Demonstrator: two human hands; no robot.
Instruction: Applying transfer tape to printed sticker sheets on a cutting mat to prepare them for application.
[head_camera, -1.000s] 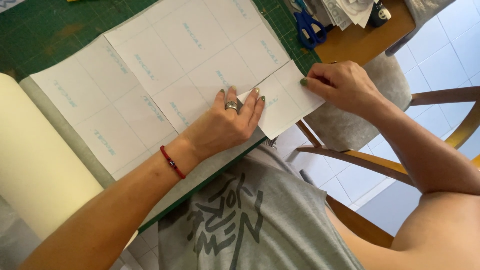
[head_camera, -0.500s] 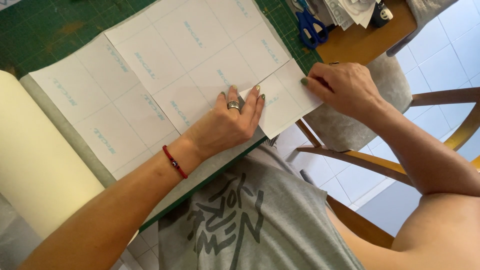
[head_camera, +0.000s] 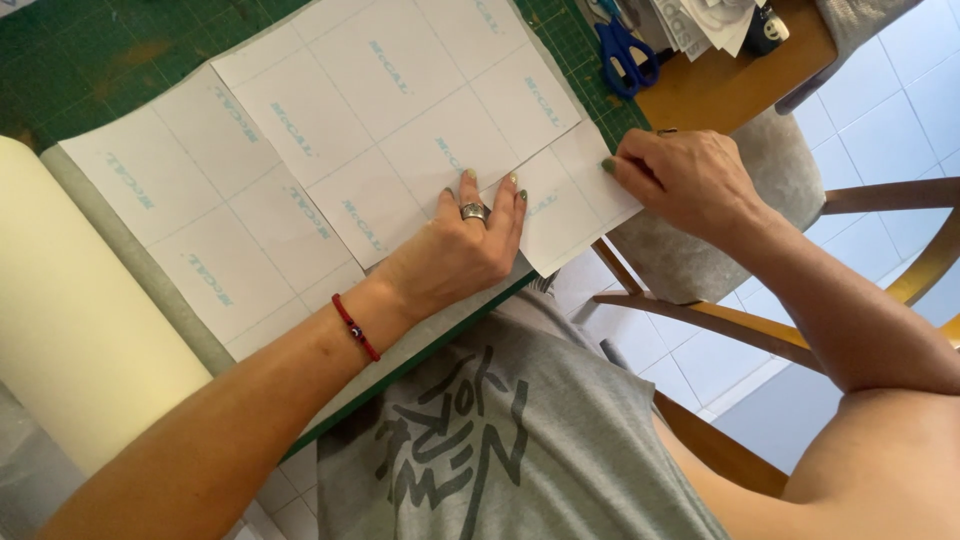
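Note:
A large white sheet (head_camera: 300, 150) with a grid of creases and pale blue print lies on a green cutting mat (head_camera: 90, 60). My left hand (head_camera: 455, 250), with a ring and a red bracelet on the wrist, rests flat on the sheet's near edge with its fingers spread. My right hand (head_camera: 685, 180) is curled at the sheet's right corner and pinches the paper's edge between thumb and fingers. That corner overhangs the mat's edge.
A cream roll of material (head_camera: 60, 330) lies along the left of the mat. Blue scissors (head_camera: 625, 50) and some papers sit on the wooden tabletop (head_camera: 720, 90) at the top right. A wooden chair (head_camera: 760, 330) with a grey cushion (head_camera: 780, 170) stands to the right, on a tiled floor.

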